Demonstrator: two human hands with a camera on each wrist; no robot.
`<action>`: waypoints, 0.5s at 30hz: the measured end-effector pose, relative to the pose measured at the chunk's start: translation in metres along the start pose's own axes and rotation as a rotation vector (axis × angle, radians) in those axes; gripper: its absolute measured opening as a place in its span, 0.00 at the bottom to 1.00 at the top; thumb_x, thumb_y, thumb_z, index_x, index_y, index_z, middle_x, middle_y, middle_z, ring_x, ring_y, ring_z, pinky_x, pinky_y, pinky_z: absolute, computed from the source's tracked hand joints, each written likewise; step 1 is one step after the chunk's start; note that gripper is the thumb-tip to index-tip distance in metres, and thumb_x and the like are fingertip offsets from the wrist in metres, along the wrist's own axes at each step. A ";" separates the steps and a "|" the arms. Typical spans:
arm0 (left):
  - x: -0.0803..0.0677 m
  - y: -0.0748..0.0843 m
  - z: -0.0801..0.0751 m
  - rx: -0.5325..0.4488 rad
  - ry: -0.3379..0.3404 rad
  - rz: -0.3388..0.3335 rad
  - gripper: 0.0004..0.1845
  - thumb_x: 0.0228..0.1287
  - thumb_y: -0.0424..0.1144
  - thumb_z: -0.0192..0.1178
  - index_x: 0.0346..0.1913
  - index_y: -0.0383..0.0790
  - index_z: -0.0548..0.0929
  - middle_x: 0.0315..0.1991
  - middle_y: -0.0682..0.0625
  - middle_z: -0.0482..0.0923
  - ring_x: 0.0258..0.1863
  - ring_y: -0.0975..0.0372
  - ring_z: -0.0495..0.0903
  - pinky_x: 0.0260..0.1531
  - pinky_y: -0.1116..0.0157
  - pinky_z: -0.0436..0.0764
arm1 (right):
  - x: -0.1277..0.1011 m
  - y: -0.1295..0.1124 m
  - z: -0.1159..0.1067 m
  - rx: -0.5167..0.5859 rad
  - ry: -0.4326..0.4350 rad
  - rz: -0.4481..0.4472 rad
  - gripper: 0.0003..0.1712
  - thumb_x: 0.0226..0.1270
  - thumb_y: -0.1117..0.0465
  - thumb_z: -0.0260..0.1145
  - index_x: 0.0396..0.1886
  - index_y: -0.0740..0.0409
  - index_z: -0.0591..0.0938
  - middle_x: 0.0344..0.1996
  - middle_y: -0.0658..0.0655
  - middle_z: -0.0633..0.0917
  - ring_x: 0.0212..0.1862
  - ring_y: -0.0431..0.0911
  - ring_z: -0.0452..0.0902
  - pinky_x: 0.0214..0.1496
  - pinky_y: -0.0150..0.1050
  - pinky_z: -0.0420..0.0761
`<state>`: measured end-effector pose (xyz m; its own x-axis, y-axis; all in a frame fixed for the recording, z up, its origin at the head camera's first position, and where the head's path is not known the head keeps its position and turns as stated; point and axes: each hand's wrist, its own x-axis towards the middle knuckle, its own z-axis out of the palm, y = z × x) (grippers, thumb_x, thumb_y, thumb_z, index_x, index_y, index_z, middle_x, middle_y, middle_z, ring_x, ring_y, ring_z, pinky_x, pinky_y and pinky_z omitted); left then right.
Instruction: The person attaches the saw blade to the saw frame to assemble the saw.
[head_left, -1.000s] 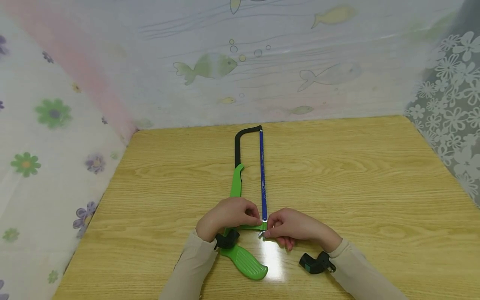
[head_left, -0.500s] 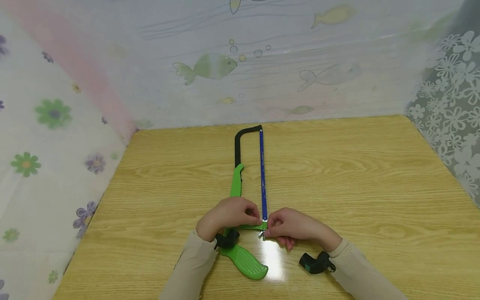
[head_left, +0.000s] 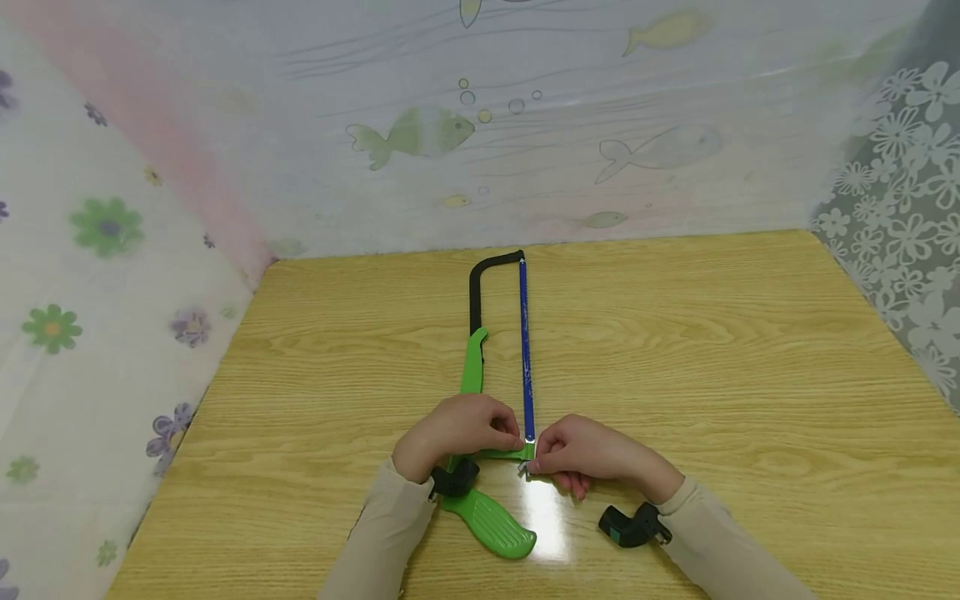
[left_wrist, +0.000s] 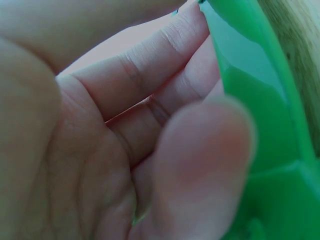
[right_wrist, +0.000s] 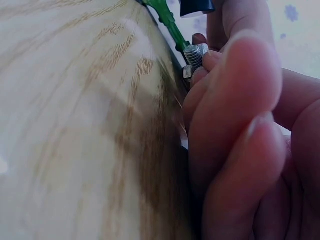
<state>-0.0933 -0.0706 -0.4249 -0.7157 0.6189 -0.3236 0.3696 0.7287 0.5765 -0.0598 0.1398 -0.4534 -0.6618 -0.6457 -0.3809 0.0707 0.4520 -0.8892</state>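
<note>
A hacksaw lies flat on the table, its green handle (head_left: 491,525) toward me and its black front bow (head_left: 475,300) at the far end. The blue blade (head_left: 526,350) runs along its right side. My left hand (head_left: 461,429) holds the green frame near the blade's lower end; in the left wrist view its fingers (left_wrist: 130,75) lie against the green frame (left_wrist: 260,125). With thumb and index finger, my right hand (head_left: 596,450) pinches the small metal wing nut (head_left: 524,470) below the blade's end. A threaded bolt end (right_wrist: 194,56) shows beside those fingertips in the right wrist view.
The wooden table (head_left: 697,333) reaches back to a wall covering (head_left: 540,167) printed with fish. Flowered sheets hang at left and right. A black wrist camera (head_left: 453,477) sits over the saw's frame, and another black wrist camera (head_left: 630,525) is under the right wrist.
The wing nut has turned slightly between my right fingertips. Both hands and the hacksaw have otherwise stayed in place.
</note>
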 end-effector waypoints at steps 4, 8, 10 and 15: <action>0.000 0.000 0.000 0.003 -0.001 0.000 0.07 0.55 0.53 0.62 0.25 0.59 0.82 0.23 0.66 0.76 0.23 0.70 0.70 0.26 0.69 0.69 | 0.000 0.000 0.000 0.003 -0.003 -0.003 0.19 0.60 0.49 0.64 0.18 0.57 0.77 0.09 0.50 0.76 0.11 0.40 0.71 0.14 0.33 0.71; 0.000 0.000 0.000 0.005 0.000 0.000 0.06 0.55 0.52 0.62 0.25 0.59 0.82 0.23 0.66 0.76 0.23 0.70 0.70 0.26 0.69 0.69 | 0.000 0.000 0.000 0.025 -0.014 -0.007 0.21 0.60 0.48 0.63 0.18 0.59 0.78 0.10 0.51 0.76 0.11 0.40 0.71 0.15 0.32 0.70; 0.000 0.000 0.000 0.007 0.001 -0.002 0.06 0.55 0.52 0.62 0.25 0.60 0.82 0.23 0.66 0.76 0.23 0.70 0.70 0.26 0.69 0.69 | 0.000 0.000 0.000 0.039 -0.020 -0.008 0.21 0.61 0.48 0.63 0.19 0.60 0.78 0.10 0.51 0.76 0.11 0.40 0.71 0.15 0.32 0.69; 0.000 0.001 0.000 0.012 0.001 -0.007 0.05 0.56 0.52 0.62 0.26 0.60 0.82 0.22 0.65 0.76 0.22 0.70 0.70 0.25 0.69 0.68 | 0.000 -0.001 0.001 0.059 -0.028 -0.006 0.21 0.61 0.49 0.62 0.19 0.61 0.78 0.11 0.52 0.77 0.10 0.40 0.70 0.15 0.31 0.68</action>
<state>-0.0933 -0.0698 -0.4242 -0.7191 0.6133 -0.3268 0.3715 0.7367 0.5651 -0.0593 0.1392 -0.4524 -0.6413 -0.6655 -0.3819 0.1113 0.4118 -0.9044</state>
